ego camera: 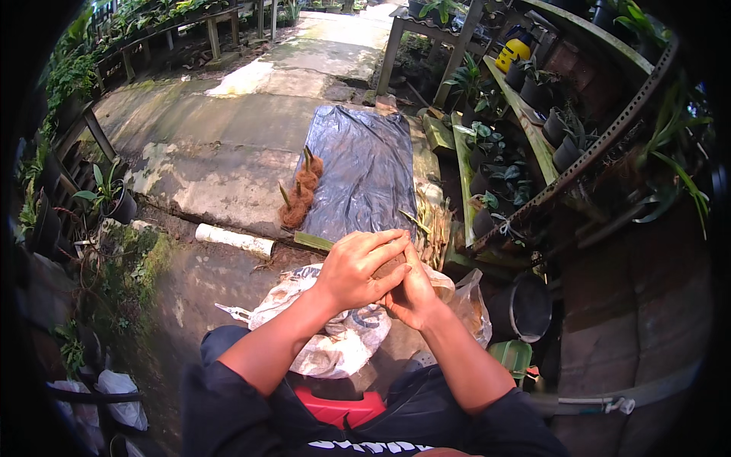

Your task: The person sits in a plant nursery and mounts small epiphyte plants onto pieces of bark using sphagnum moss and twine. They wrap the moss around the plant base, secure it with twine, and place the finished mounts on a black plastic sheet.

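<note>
Both hands meet in front of me, cupped around a brown, earthy-looking lump (390, 266) that is mostly hidden. My left hand (361, 267) lies over its top and side; my right hand (412, 288) supports it from the right and below. Beneath them is a white woven sack (337, 348), its mouth hidden by my arms. Beyond lies a black plastic sheet (362, 171). Several brown fibre balls with cut green stems (294, 214) stand along its left edge. Pale-handled cutters or scissors (234, 312) lie left of the sack.
A white pipe piece (234, 240) lies left of the sheet. On the right are a clear plastic bag (473, 308), a black bucket (530, 308), a green plastic scoop or dustpan (511, 359) and shelves (522, 123) with potted plants. A red stool (342, 408) shows below me.
</note>
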A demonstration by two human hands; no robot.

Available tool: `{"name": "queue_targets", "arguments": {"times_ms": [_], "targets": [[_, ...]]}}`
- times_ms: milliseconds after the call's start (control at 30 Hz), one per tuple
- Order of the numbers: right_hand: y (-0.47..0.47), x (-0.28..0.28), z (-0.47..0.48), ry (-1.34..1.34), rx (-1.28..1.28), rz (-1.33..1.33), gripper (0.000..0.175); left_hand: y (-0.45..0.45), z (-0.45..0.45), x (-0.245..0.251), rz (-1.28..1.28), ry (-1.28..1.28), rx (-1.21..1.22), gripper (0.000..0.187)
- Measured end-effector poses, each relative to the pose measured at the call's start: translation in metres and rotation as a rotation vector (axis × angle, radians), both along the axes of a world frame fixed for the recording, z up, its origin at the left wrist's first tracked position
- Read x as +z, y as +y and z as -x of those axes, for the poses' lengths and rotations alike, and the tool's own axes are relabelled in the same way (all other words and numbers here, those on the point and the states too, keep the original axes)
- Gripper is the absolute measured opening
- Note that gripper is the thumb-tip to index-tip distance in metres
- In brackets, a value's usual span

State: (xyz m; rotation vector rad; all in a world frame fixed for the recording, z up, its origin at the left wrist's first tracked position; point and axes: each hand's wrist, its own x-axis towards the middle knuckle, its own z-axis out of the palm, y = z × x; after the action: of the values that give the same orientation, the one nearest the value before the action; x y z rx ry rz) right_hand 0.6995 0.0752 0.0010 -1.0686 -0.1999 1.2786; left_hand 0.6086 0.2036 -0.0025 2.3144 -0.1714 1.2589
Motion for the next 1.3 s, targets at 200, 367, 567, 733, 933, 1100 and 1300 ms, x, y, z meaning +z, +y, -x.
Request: {"name": "queue_targets", "arguments": {"times_ms": [200, 367, 567, 733, 933, 1100, 1300], "targets": [[0.0, 0.012, -0.003, 0.054, 0.011, -0.127, 0.065, -0.001, 0.009, 0.02, 0.113, 0.128, 0.095, 0.064], [0.0, 0.017, 0.006, 0.11, 0.052, -0.249, 0.064, 0.001, 0.011, 0.024, -0.031, -0.001, 0.212, 0.062], [-0.001, 0.0, 0.011, 0.165, 0.011, -0.24, 0.057, 0.001, 0.006, 0.012, -0.075, -0.082, 0.152, 0.046], [0.001, -0.011, 0.015, 0.353, 0.056, -0.327, 0.059, 0.012, 0.005, 0.009, -0.059, 0.035, 0.086, 0.042], [0.007, 0.012, 0.002, 0.262, 0.015, -0.459, 0.053, 0.014, 0.008, 0.018, 0.107, 0.062, 0.207, 0.07], [0.006, 0.004, -0.02, -0.131, -0.042, -0.488, 0.045, 0.01, -0.003, 0.005, 0.807, 0.162, -0.192, 0.075], [0.013, -0.002, -0.003, -0.188, -0.059, -0.52, 0.046, -0.007, -0.004, 0.003, 1.047, 0.143, -0.207, 0.049]]}}
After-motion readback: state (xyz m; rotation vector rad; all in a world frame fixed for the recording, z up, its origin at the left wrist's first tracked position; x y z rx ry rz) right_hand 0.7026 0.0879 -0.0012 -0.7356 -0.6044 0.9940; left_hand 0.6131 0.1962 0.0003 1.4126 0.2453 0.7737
